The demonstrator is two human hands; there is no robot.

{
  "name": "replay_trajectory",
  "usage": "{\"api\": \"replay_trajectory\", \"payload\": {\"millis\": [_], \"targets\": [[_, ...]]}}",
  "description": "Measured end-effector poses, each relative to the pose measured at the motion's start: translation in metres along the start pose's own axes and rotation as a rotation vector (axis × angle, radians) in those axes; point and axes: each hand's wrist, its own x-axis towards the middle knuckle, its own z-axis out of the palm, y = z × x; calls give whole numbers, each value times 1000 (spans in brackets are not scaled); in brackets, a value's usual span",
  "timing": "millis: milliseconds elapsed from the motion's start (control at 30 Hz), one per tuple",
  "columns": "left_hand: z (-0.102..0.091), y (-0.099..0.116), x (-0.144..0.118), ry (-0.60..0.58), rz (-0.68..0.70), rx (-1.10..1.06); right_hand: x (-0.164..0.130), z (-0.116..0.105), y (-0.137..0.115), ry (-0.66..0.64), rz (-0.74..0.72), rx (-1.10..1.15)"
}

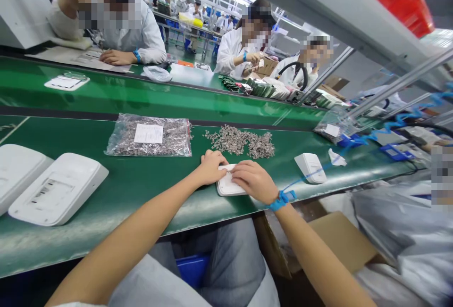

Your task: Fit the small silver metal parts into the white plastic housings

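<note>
A white plastic housing (pixel 226 188) lies on the green work surface in front of me, partly covered by my hands. My left hand (pixel 211 168) grips its left side, with the thumb resting on top. Over its face, my right hand (pixel 255 182) has its fingers bunched together and pointing down; whatever is at the fingertips is hidden. A blue wrist strap (pixel 282 200) circles my right wrist. Just beyond the hands lies a loose heap of small metal parts (pixel 230 140). Left of that heap is a clear bag (pixel 173 138) full of similar parts, with a white label.
Two larger white housings (pixel 67 189) sit at the left; a small white housing (pixel 311 168) and crumpled white tissue (pixel 337 158) are to the right. A green conveyor belt (pixel 141 97) runs behind. Co-workers (pixel 127 38) sit across it. An open cardboard box (pixel 343 241) stands below the edge.
</note>
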Motion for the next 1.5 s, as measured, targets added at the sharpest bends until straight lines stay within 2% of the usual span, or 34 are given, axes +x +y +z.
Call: {"api": "replay_trajectory", "payload": {"millis": [100, 333, 500, 600, 667, 700, 767, 833, 867, 933, 1033, 1100, 1167, 1233, 1333, 1400, 1500], "targets": [[1, -1, 1, 17, 5, 2, -11, 3, -4, 48, 11, -8], [4, 1, 1, 39, -10, 18, -11, 9, -4, 97, 24, -25], [9, 1, 1, 77, 3, 47, -8, 5, -3, 37, 49, -40], [14, 1, 1, 134, 31, 90, -7, 5, -6, 2, 15, -54], [16, 0, 0, 184, 78, 140, -10, 11, -9, 56, 3, -41], [17, 0, -1, 199, 108, 172, -14, 15, -10, 131, 17, -24], [16, 1, -3, 209, 169, 244, -24, 25, -6, 341, 120, -7], [14, 1, -6, 215, 210, 311, -36, 32, 11, 514, 330, -96], [13, 1, -7, 224, 222, 340, -43, 31, 26, 552, 449, -179], [11, -1, -8, 256, 229, 389, -59, 19, 64, 546, 651, -355], [7, -5, -5, 293, 255, 444, -92, -12, 119, 529, 874, -527], [4, -7, -3, 301, 266, 469, -113, -28, 143, 536, 1077, -618], [2, -7, -2, 293, 261, 495, -125, -32, 155, 513, 1244, -662], [-1, -4, -4, 279, 243, 536, -129, -28, 160, 452, 1319, -661], [-5, 6, -17, 253, 179, 638, -125, -20, 159, 384, 1336, -637], [-9, 12, -37, 249, 101, 716, -123, -19, 158, 380, 1345, -613], [-19, 12, -84, 276, -48, 807, -124, -21, 158, 366, 1339, -597]]}}
